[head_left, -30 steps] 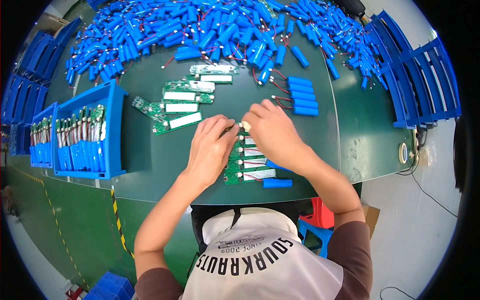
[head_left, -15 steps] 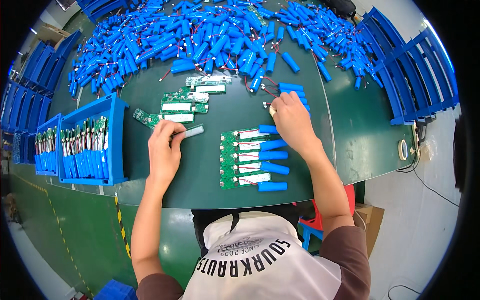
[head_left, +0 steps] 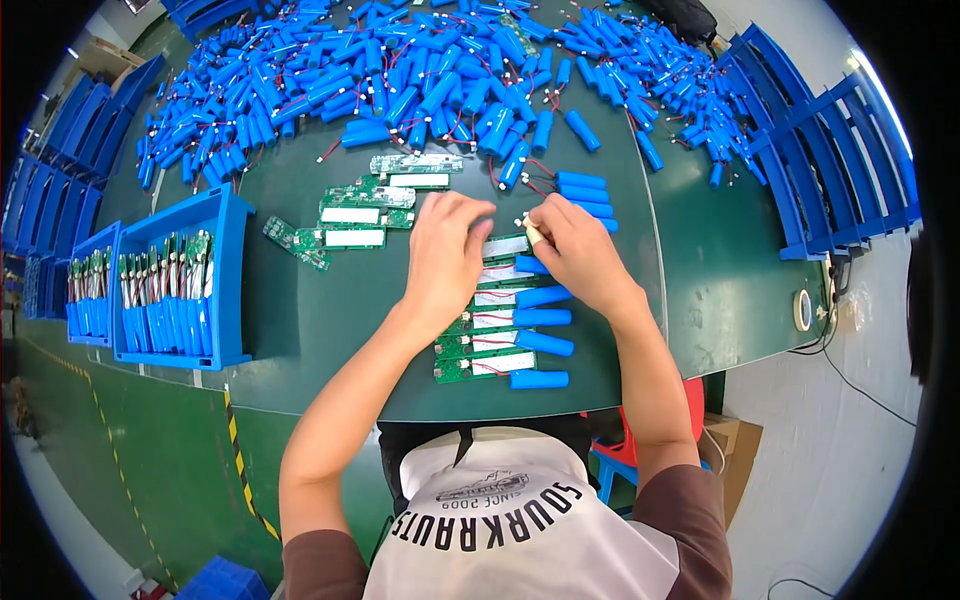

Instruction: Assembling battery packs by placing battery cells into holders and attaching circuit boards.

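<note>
While the left hand (head_left: 442,262) is holding its fingers curled, thumb and index apart, and the right hand (head_left: 577,250) is holding thumb and index close together, a green circuit board (head_left: 507,246) is lying between both sets of fingers; a white connector (head_left: 521,222) is showing at the right fingertips. Whether either hand is pinching anything, I cannot tell. Below the fingers, blue cells (head_left: 541,318) are lying wired to more boards (head_left: 455,370); a battery heap (head_left: 400,100) is lying well beyond them

batteries (head_left: 543,318): blue | circuit boards (head_left: 453,370): green | board strips (head_left: 504,364): white | tabletop (head_left: 315,315): dark green | floor tape (head_left: 238,452): yellow-black stripes
</note>
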A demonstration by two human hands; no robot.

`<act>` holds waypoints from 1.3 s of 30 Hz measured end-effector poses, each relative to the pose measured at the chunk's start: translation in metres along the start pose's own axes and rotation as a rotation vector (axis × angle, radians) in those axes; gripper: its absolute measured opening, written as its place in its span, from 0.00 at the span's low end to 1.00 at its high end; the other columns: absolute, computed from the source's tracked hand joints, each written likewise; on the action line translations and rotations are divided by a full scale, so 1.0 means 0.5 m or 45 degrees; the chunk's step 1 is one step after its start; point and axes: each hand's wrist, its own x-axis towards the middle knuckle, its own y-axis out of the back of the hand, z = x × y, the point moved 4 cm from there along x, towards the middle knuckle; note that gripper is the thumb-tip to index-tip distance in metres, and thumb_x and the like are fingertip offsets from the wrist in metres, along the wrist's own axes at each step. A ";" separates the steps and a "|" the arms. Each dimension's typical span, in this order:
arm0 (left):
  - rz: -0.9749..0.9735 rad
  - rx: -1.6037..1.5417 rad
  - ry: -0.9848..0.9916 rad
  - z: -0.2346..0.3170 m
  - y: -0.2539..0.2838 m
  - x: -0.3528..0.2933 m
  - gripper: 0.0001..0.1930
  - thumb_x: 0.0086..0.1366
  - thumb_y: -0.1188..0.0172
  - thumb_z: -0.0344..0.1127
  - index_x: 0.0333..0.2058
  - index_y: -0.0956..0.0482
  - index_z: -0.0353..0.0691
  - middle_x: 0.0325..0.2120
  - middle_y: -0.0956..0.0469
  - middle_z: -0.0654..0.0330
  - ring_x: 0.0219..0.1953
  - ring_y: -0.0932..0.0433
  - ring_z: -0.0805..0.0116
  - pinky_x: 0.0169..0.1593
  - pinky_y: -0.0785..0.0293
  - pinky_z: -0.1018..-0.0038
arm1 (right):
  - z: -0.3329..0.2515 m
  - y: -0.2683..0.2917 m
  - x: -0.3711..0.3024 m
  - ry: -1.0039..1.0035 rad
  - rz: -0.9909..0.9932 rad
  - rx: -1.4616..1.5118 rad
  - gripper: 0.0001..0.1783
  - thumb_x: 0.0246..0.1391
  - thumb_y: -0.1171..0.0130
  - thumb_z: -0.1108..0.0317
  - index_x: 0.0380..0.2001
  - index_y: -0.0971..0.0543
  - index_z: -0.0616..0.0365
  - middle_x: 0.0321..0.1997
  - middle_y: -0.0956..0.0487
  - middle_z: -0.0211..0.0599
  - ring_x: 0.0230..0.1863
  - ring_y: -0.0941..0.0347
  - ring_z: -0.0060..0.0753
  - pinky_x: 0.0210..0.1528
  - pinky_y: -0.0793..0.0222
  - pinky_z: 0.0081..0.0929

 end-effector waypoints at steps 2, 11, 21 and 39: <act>-0.118 -0.283 0.311 -0.013 -0.013 -0.001 0.06 0.61 0.37 0.22 0.37 0.16 0.34 0.30 0.20 0.59 0.31 0.21 0.65 0.36 0.25 0.72 | -0.012 -0.002 0.005 0.102 0.020 -0.031 0.09 0.51 0.40 0.81 0.36 0.25 0.63 0.34 0.26 0.39 0.32 0.28 0.40 0.34 0.32 0.35; -0.063 -0.139 0.230 0.015 0.022 -0.017 0.08 0.61 0.36 0.24 0.40 0.18 0.33 0.32 0.19 0.53 0.33 0.18 0.59 0.38 0.22 0.66 | -0.008 -0.008 0.006 -0.141 -0.017 0.425 0.08 0.55 0.39 0.79 0.38 0.25 0.65 0.32 0.28 0.38 0.29 0.30 0.33 0.33 0.33 0.29; -0.228 0.259 0.114 -0.004 0.058 -0.107 0.14 0.59 0.37 0.23 0.45 0.21 0.29 0.44 0.27 0.52 0.48 0.27 0.53 0.47 0.24 0.61 | -0.065 -0.066 0.083 0.215 -0.429 -0.081 0.05 0.51 0.43 0.74 0.31 0.24 0.63 0.34 0.22 0.47 0.35 0.22 0.54 0.37 0.26 0.48; -0.363 0.382 -0.076 0.010 0.035 -0.134 0.25 0.52 0.42 0.22 0.51 0.25 0.24 0.50 0.28 0.50 0.55 0.30 0.52 0.53 0.26 0.63 | -0.071 -0.064 0.049 0.205 -0.446 -0.043 0.06 0.50 0.41 0.76 0.33 0.25 0.61 0.32 0.25 0.43 0.31 0.24 0.50 0.31 0.30 0.43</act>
